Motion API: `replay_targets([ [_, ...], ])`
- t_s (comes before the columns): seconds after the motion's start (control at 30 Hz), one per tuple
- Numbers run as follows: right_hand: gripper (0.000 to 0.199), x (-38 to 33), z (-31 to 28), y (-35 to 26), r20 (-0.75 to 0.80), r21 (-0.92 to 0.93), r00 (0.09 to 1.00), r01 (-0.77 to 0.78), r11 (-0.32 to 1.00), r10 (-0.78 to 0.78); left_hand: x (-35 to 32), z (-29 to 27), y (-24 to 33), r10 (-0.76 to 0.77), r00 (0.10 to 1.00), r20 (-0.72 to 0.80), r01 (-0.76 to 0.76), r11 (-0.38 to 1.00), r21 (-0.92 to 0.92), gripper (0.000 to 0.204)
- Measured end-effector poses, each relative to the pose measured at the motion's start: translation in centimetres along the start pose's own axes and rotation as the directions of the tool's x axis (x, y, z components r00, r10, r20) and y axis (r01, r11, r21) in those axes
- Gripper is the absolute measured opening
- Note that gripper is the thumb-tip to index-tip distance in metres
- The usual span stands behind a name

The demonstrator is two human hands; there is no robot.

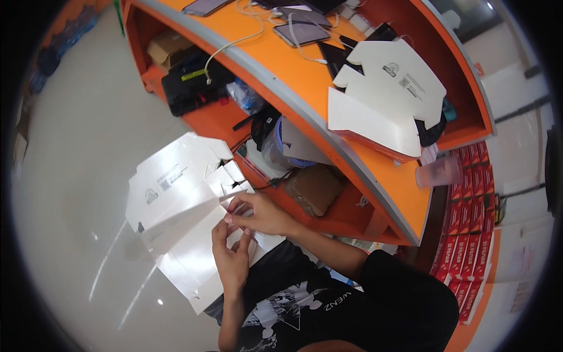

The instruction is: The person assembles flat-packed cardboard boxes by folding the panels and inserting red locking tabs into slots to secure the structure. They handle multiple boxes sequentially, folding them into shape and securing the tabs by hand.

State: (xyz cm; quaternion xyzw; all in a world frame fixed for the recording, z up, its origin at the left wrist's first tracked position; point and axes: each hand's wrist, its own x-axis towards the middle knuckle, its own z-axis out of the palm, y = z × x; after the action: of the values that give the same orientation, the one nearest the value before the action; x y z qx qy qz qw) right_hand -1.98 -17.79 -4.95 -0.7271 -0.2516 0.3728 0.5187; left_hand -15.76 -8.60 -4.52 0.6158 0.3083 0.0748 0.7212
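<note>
A partly folded white cardboard box (182,193) with tabs and cut-outs lies opened out on my lap, its printed inner panel tilted up at the far left. My right hand (264,214) reaches in from the right and pinches at a fold or flap near the box's right side. Just below it, my left hand (231,258) has its fingers and thumb closed at the same spot, fingertips meeting those of the right. The exact piece of card between the fingers is partly hidden by them.
An orange desk (299,64) curves across the upper right, bearing another unfolded white box (399,88), phones (302,33), cables and a plastic cup (438,172). On its lower shelf sit a black case (196,85) and a brown package (314,190). Red boxes (466,252) are stacked at right.
</note>
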Motion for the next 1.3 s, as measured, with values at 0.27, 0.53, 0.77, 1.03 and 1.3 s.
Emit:
replay_targets([
  [0.27, 0.025, -0.8, -1.8, -7.5, -0.085, -0.839, 0.939, 0.113, 0.532, -0.333, -4.9, -1.4, 6.4, 0.606, 0.795, -0.032, -0.572, 0.766, 0.293, 0.047],
  [0.53, 0.018, -4.9, -20.0, -22.7, -0.552, -0.829, 0.423, -0.180, 0.530, -0.719, -6.6, -2.9, 7.3, 0.741, 0.650, 0.166, -0.758, 0.621, 0.199, 0.036],
  [0.77, 0.022, -11.0, -31.4, -13.2, -0.522, -0.832, 0.553, -0.498, 0.245, -0.650, -6.1, -3.7, 7.0, 0.680, 0.728, 0.090, -0.684, 0.711, 0.162, 0.025],
  [1.03, 0.046, -12.6, -30.0, -11.8, -0.817, -0.544, 0.460, -0.815, 0.199, -0.346, -5.6, -4.9, 7.3, 0.623, 0.773, 0.119, -0.635, 0.753, 0.173, 0.024],
  [1.3, 0.047, -14.9, -35.6, -8.1, -0.842, -0.535, 0.527, -0.788, 0.303, -0.118, -5.4, -3.7, 7.4, 0.589, 0.800, 0.113, -0.600, 0.787, 0.144, 0.024],
])
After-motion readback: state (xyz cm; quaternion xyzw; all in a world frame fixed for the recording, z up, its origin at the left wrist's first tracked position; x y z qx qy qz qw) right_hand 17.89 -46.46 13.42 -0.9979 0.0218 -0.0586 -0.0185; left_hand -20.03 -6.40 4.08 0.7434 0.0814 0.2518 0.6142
